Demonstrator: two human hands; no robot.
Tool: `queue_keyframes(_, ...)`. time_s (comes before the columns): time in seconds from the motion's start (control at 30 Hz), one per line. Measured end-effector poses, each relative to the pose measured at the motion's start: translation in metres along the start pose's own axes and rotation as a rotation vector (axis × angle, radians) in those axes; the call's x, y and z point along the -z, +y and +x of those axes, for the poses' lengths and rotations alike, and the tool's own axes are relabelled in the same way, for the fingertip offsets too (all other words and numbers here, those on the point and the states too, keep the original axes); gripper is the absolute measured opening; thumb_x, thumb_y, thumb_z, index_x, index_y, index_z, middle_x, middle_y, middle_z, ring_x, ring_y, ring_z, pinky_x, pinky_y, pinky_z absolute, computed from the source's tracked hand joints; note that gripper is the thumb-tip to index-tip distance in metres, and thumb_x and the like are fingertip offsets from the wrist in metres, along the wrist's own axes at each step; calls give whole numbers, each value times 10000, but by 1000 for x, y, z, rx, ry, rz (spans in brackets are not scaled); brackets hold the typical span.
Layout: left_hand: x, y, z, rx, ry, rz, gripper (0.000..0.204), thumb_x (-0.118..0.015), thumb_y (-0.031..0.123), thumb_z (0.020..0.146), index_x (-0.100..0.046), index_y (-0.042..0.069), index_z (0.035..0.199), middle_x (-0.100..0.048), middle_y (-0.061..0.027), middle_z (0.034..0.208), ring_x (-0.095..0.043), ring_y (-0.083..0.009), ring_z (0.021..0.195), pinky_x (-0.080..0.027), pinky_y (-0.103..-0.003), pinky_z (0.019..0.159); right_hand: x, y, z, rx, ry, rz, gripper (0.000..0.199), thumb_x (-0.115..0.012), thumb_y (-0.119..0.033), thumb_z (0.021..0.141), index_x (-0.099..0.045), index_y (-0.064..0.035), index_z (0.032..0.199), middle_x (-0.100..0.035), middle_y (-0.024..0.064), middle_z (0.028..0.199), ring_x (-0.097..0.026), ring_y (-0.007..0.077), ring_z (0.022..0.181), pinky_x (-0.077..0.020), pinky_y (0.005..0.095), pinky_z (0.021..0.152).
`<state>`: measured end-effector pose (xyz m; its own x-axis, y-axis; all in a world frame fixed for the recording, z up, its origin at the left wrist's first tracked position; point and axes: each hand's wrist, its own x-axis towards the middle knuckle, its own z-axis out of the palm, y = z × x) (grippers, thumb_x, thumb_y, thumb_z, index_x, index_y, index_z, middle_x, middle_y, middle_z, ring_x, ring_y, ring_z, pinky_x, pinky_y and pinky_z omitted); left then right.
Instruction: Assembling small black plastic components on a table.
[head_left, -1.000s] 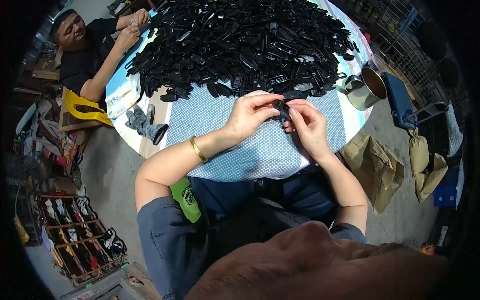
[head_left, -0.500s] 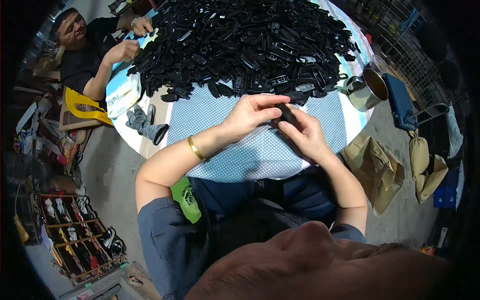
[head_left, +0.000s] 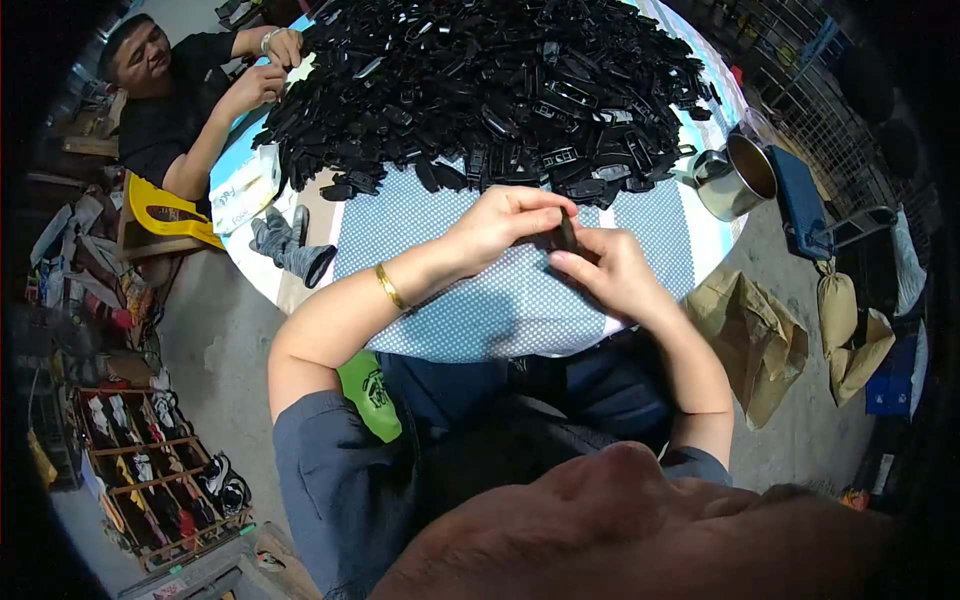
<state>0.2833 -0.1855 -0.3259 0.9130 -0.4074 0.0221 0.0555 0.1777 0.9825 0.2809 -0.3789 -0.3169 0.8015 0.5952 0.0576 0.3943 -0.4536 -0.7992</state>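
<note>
Between my two hands is a small dark elongated plastic piece (head_left: 566,231), partly hidden by the fingers. My left hand (head_left: 499,228) pinches its upper end between thumb and fingertips. Thumb and bent fingers of my right hand (head_left: 618,270) close on its lower side. Both hands are just above the dotted blue-grey cloth (head_left: 400,240) at the table's near edge. Beyond them rises a big heap of black plastic pieces (head_left: 490,90), some with glossy or silvery parts; they look like key-fob casings.
A grey glove (head_left: 290,250) and a marked packet (head_left: 247,190) lie at the table's left. At the right edge stands a metal mug (head_left: 737,180). Across the far left, a co-worker's hands (head_left: 262,85) hold something pale. A brown paper sack (head_left: 750,340) is on the floor.
The dark piece has turned more upright between my fingers, and both hands have shifted slightly. The co-worker's two hands have come closer together.
</note>
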Motion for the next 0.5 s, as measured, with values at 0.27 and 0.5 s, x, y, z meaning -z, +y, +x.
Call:
queue_keyframes(0.27,-20,23,-5,99,-200,743,267,-643,200,804,-625,-7,971,-632,-84,804,-600,-153,748,-469,-285,702,64,11,42,181,575,-435,299,-625,-129,801,-598,-70,1092,-616,119,882,-617,217,756,-483,298,662)
queue_keyframes(0.5,-27,10,21,-626,155,1336,365,-671,203,730,-572,11,1025,-513,-108,972,-507,-263,906,-454,-344,773,65,36,93,401,604,-702,258,-665,-152,752,-628,-78,997,-559,79,744,-569,245,677,-465,344,610)
